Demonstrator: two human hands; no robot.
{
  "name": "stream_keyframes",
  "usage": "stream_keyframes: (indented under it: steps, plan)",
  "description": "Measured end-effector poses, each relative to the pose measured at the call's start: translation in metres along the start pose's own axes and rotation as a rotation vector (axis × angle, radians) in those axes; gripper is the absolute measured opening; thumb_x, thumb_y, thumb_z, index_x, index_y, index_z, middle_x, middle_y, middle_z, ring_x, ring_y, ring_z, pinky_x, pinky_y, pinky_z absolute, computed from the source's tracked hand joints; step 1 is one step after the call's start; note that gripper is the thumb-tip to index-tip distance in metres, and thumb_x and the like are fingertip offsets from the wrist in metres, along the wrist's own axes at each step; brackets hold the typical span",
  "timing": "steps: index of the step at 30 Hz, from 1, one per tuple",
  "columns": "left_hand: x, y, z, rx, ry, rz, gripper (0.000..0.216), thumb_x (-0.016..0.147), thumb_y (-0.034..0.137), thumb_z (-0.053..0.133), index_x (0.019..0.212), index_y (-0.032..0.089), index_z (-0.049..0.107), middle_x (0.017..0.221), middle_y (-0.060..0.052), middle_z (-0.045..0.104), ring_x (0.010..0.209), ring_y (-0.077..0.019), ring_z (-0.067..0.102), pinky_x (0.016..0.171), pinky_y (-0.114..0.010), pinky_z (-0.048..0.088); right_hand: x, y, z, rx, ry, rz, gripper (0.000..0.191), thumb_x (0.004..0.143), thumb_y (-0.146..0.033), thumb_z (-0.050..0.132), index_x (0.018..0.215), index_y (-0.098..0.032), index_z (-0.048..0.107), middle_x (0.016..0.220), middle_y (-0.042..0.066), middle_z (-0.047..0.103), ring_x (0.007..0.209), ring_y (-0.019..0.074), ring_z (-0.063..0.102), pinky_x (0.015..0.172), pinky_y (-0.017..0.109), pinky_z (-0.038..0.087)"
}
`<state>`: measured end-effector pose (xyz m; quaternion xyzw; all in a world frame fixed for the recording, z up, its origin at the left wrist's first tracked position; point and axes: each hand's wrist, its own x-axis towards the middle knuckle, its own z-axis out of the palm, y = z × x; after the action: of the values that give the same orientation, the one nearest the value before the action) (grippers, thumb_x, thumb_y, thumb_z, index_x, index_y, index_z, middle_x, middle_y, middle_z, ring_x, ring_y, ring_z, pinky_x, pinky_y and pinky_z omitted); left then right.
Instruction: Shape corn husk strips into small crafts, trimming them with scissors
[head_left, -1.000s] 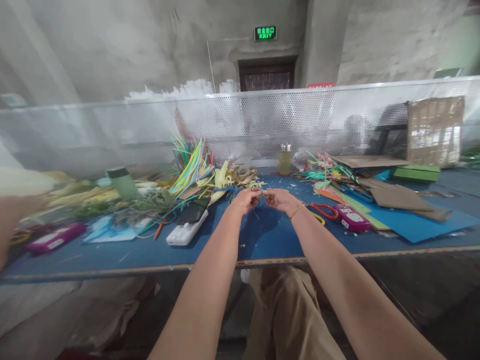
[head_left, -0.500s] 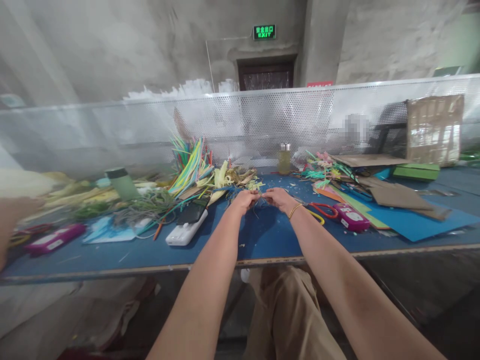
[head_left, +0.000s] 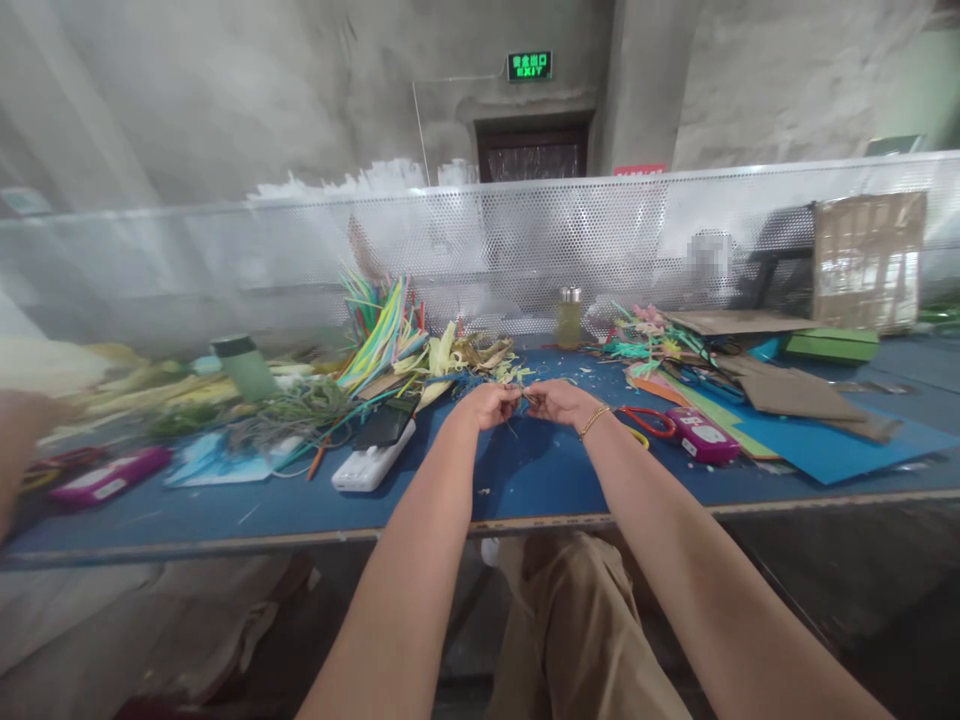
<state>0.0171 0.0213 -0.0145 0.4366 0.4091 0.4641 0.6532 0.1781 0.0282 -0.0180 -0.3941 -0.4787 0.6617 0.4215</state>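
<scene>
Over the blue table [head_left: 540, 480], my left hand [head_left: 495, 405] and my right hand [head_left: 561, 402] meet almost fingertip to fingertip, both closed in a pinch. Between them is something thin and strand-like, too small to make out. Just behind my hands lies a heap of pale dried husks [head_left: 446, 355] with dark blue strands beside it. Right of my right hand are red-handled scissors [head_left: 651, 420] and a purple box [head_left: 701, 434]. On my left side a white power bank [head_left: 373, 458] lies with a black phone [head_left: 384, 425] against it.
Colourful pipe cleaners [head_left: 386, 335] stand behind the husks. A small bottle [head_left: 569, 318] stands at the back. Cardboard [head_left: 795, 392] and blue sheets [head_left: 840, 450] lie to the right. At far left, another person's arm [head_left: 22, 440] is near a green-lidded bottle [head_left: 244, 368] and another purple box [head_left: 112, 478].
My hands have shifted slightly and stay close together, fingers still pinched. The other person's arm at far left has moved a little. The things on the table lie as before.
</scene>
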Motion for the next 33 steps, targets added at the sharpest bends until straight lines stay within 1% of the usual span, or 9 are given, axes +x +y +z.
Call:
stream_keyframes:
  steps: [3,5,10,13,16,18,22,26,33]
  plan:
    - [0.007,-0.003,-0.002,0.002,0.065,0.056,0.02,0.057,0.003,0.076,0.066,0.014,0.061,0.055,0.001,0.055,0.049,-0.0069,0.05,0.047,-0.019,0.034,0.0,-0.001,0.002,-0.034,0.065,-0.08,0.017,0.063,-0.015,0.072,0.065,-0.017,0.055,0.055,-0.003,0.057,0.055,0.0089,0.054,0.058,0.021,0.047]
    - [0.011,-0.004,-0.003,0.02,0.088,0.087,0.023,0.054,0.005,0.078,0.068,0.014,0.063,0.056,0.002,0.057,0.049,-0.0067,0.05,0.048,-0.019,0.034,0.001,0.0,0.002,-0.072,0.077,-0.106,0.018,0.062,-0.02,0.075,0.069,-0.017,0.058,0.056,-0.004,0.057,0.054,0.0078,0.052,0.055,0.02,0.044]
    - [0.015,-0.008,-0.003,0.109,0.076,0.132,0.029,0.048,0.012,0.082,0.073,0.014,0.066,0.055,0.002,0.058,0.047,-0.0066,0.048,0.048,-0.021,0.032,0.005,0.003,0.002,-0.198,0.074,-0.188,0.025,0.062,-0.033,0.076,0.076,-0.016,0.063,0.051,-0.007,0.051,0.047,0.0053,0.041,0.045,0.019,0.028]
    - [0.015,-0.01,-0.003,0.145,0.072,0.138,0.026,0.048,0.013,0.081,0.069,0.014,0.066,0.051,0.003,0.055,0.044,-0.0061,0.045,0.047,-0.021,0.03,0.009,0.005,0.002,-0.228,0.104,-0.206,0.029,0.06,-0.035,0.077,0.076,-0.016,0.063,0.048,-0.008,0.048,0.043,0.0049,0.035,0.042,0.02,0.021]
    - [0.017,-0.011,-0.003,0.168,0.073,0.135,0.022,0.049,0.011,0.078,0.065,0.015,0.064,0.049,0.004,0.053,0.043,-0.0057,0.043,0.045,-0.02,0.028,0.012,0.008,0.002,-0.221,0.13,-0.207,0.025,0.059,-0.032,0.077,0.072,-0.016,0.063,0.048,-0.008,0.049,0.044,0.0048,0.035,0.043,0.02,0.022]
    - [0.018,-0.012,-0.004,0.158,0.072,0.126,0.02,0.05,0.009,0.076,0.064,0.015,0.064,0.049,0.004,0.053,0.043,-0.0057,0.043,0.045,-0.02,0.027,0.013,0.009,0.002,-0.198,0.118,-0.205,0.021,0.059,-0.03,0.076,0.068,-0.016,0.062,0.047,-0.007,0.049,0.044,0.0048,0.035,0.044,0.02,0.024]
    - [0.019,-0.011,-0.004,0.103,0.07,0.089,0.021,0.05,0.005,0.074,0.066,0.014,0.062,0.051,0.003,0.053,0.045,-0.0062,0.045,0.045,-0.019,0.028,0.015,0.011,0.003,-0.135,0.106,-0.19,0.018,0.059,-0.028,0.075,0.063,-0.015,0.062,0.044,-0.007,0.046,0.043,0.0054,0.035,0.044,0.02,0.025]
    - [0.017,-0.008,-0.003,0.084,0.056,0.056,0.024,0.051,0.003,0.073,0.069,0.014,0.062,0.054,0.003,0.054,0.047,-0.0066,0.047,0.046,-0.019,0.031,0.018,0.014,0.003,-0.053,0.108,-0.195,0.016,0.059,-0.024,0.075,0.062,-0.014,0.063,0.045,-0.006,0.049,0.044,0.0061,0.037,0.045,0.021,0.027]
    - [0.012,-0.004,-0.003,0.134,0.015,0.005,0.02,0.056,0.002,0.071,0.068,0.014,0.061,0.05,0.004,0.05,0.044,-0.0051,0.042,0.044,-0.018,0.028,0.02,0.016,0.005,-0.065,0.096,-0.191,0.017,0.06,-0.022,0.075,0.059,-0.015,0.06,0.042,-0.007,0.044,0.042,0.0058,0.033,0.042,0.022,0.023]
